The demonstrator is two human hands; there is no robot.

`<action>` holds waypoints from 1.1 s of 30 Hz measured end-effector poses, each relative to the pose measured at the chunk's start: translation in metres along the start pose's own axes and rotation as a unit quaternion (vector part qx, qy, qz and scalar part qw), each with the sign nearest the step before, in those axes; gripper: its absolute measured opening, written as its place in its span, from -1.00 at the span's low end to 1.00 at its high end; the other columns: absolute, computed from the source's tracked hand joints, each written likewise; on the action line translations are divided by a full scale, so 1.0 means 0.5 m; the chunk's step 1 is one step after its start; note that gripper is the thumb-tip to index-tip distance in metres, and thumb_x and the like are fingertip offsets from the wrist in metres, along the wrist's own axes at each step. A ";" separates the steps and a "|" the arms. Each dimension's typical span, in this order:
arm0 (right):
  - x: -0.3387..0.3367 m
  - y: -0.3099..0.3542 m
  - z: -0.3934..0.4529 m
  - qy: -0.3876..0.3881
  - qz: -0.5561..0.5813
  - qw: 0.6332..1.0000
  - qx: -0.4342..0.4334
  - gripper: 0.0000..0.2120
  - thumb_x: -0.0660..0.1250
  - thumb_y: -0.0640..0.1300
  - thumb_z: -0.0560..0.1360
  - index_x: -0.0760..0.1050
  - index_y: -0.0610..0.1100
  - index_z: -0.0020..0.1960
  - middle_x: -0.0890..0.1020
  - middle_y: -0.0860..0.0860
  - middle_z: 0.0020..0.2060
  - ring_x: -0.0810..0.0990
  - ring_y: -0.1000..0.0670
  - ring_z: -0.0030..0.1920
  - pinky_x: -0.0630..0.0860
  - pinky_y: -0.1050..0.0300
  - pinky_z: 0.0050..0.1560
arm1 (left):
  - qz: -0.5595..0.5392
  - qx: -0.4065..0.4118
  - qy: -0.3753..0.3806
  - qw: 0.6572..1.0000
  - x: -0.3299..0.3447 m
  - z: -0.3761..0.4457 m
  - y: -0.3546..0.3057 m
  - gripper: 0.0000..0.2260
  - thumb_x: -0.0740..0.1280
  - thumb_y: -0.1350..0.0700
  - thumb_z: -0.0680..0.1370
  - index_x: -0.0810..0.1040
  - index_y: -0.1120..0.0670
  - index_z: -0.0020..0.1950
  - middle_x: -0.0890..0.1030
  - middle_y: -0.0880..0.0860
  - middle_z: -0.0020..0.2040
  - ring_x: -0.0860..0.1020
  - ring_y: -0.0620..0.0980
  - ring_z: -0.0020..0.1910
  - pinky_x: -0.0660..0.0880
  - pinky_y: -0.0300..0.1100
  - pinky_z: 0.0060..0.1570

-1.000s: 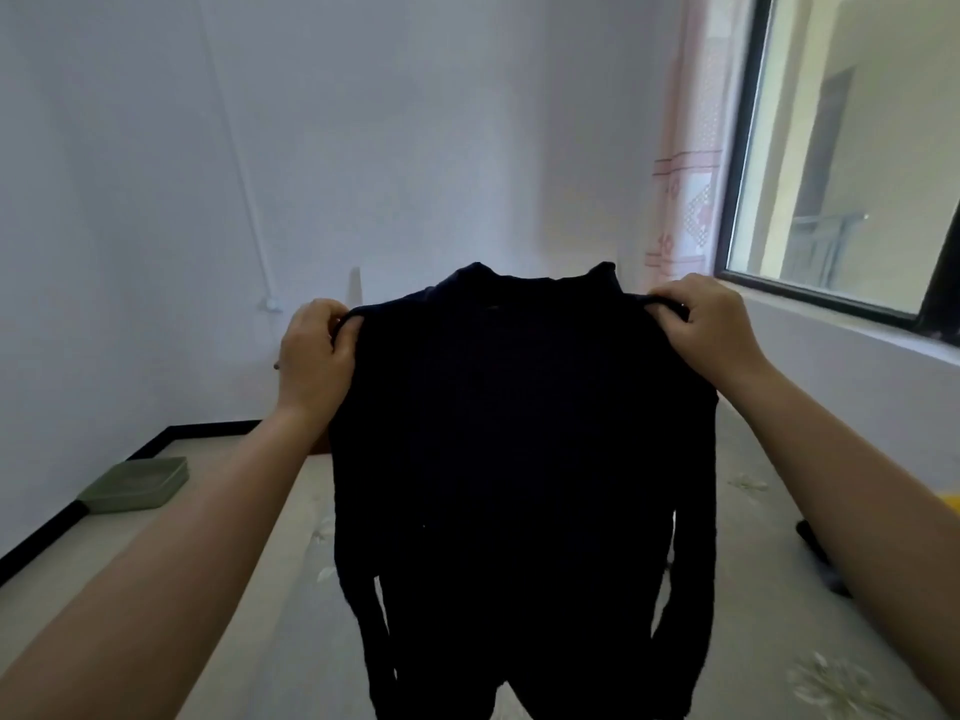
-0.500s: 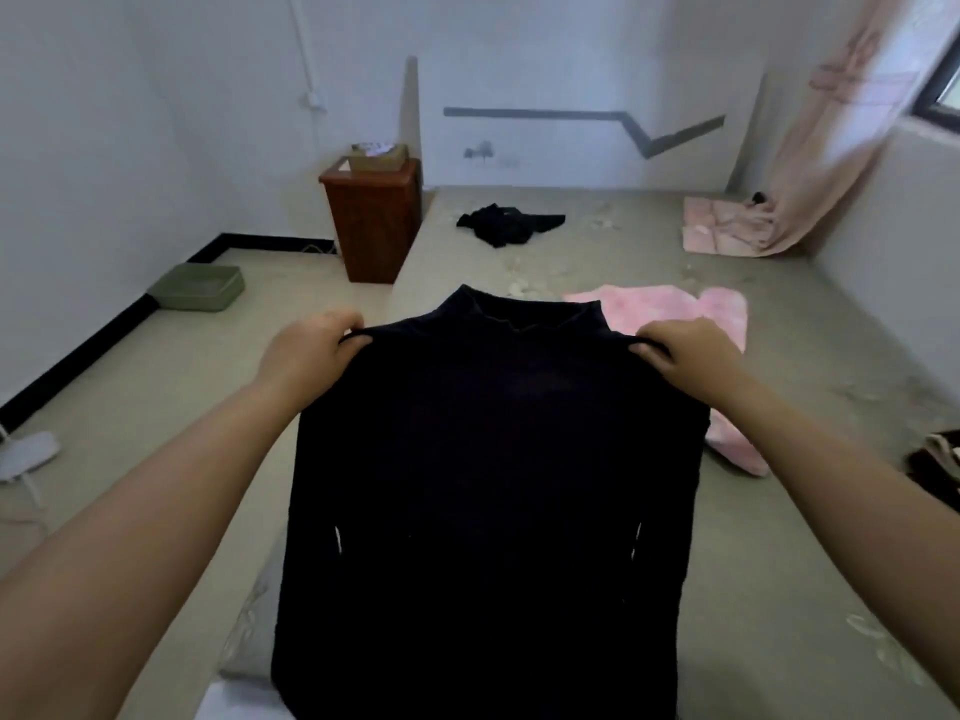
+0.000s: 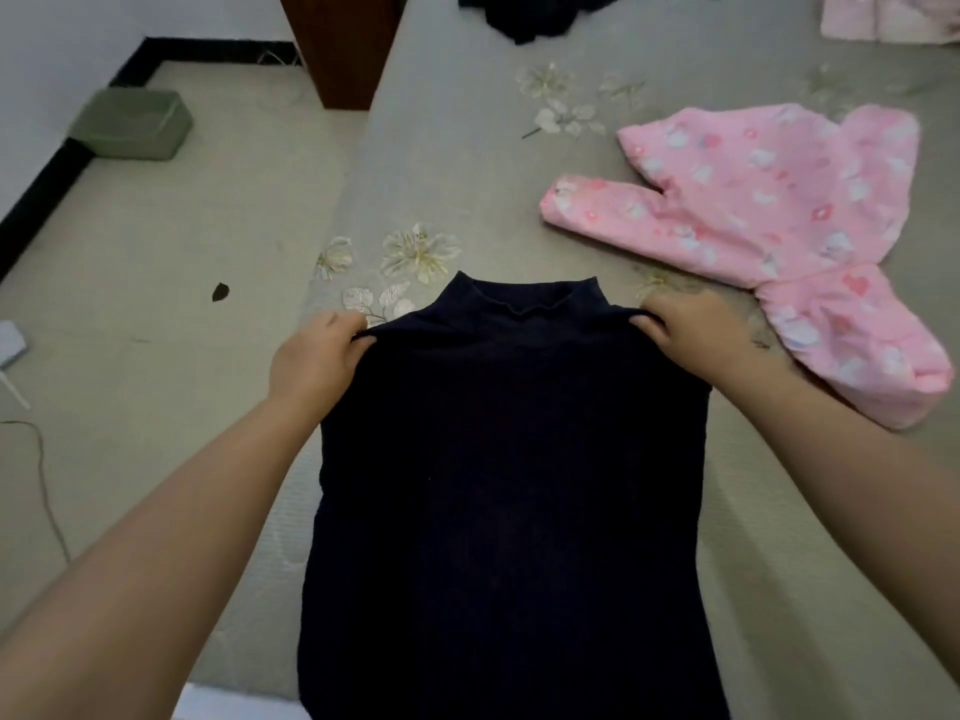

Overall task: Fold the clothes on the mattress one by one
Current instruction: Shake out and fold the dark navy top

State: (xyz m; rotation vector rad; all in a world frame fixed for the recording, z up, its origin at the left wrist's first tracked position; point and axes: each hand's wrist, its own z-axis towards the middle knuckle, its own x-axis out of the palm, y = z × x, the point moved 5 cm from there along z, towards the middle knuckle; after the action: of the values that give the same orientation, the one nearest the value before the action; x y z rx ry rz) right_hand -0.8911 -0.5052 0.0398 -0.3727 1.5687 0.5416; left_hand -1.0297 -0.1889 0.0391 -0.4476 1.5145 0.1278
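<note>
Mattress: grey-green mattress (image 3: 467,163) with pale flower print fills the room beside a bare floor, and serves as the landmark for everything below.

Garment in hand: dark high-neck top (image 3: 514,459) spread front-up on the mattress near its left edge, collar pointing away from the person, hem running out of view at the bottom.

Left hand: left hand (image 3: 317,361) grips the top's left shoulder, fingers (image 3: 343,324) curled into the cloth.

Right hand: right hand (image 3: 696,340) grips the right shoulder the same way, thumb tucked under the seam.

Sleeves: not visible; whether they lie beneath the body cannot be told.

Waiting clothes: pink printed garment (image 3: 769,210) lies on the mattress just right of the top, touching the right forearm; a dark crumpled piece (image 3: 530,15) and a pale pink one (image 3: 883,18) sit at the far end.

Off the mattress: green tray (image 3: 132,124) on the floor to the left, brown cabinet (image 3: 343,44) against the mattress's far-left side.

Risk: the top lies close to the left edge, so a hard tug could probably slide it toward the floor; hidden sleeves may bunch and spoil the fold.
</note>
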 end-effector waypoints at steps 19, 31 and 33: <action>0.335 -0.162 0.330 0.045 -0.096 0.993 0.058 -0.76 0.12 -0.21 0.59 0.42 -0.39 -0.02 0.57 -0.37 -0.08 0.55 -0.32 -0.11 0.27 -0.12 -0.06 | 0.038 0.130 0.035 0.990 0.357 0.429 -0.012 -0.79 0.21 0.08 0.57 0.51 0.22 0.02 0.48 0.28 -0.06 0.47 0.26 -0.10 0.25 -0.06 -0.32; 0.503 -0.193 0.343 -0.071 -0.103 0.979 0.160 -0.76 0.03 -0.27 0.52 0.44 -0.34 -0.05 0.53 -0.32 -0.18 0.49 -0.25 -0.18 0.24 -0.05 -0.12 | 0.004 0.106 0.012 0.994 0.541 0.474 0.024 -0.77 0.19 0.17 0.55 0.52 0.33 -0.08 0.50 0.34 -0.12 0.43 0.30 -0.09 0.19 0.01 -0.07; 0.507 -0.201 0.345 -0.036 -0.094 0.979 0.178 -0.69 -0.04 -0.18 0.56 0.42 -0.31 0.05 0.50 -0.29 -0.03 0.45 -0.23 -0.05 0.15 -0.05 -0.04 | 0.001 0.096 0.013 0.995 0.538 0.475 0.020 -0.79 0.21 0.18 0.55 0.52 0.32 -0.05 0.50 0.34 -0.09 0.43 0.30 -0.05 0.19 0.01 -0.02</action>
State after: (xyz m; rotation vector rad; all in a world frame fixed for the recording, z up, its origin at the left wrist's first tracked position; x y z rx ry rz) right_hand -0.7114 -0.4715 -0.2263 -0.2222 1.5067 0.1220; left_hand -0.7935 -0.1462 -0.2280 -0.2949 1.5357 -0.0227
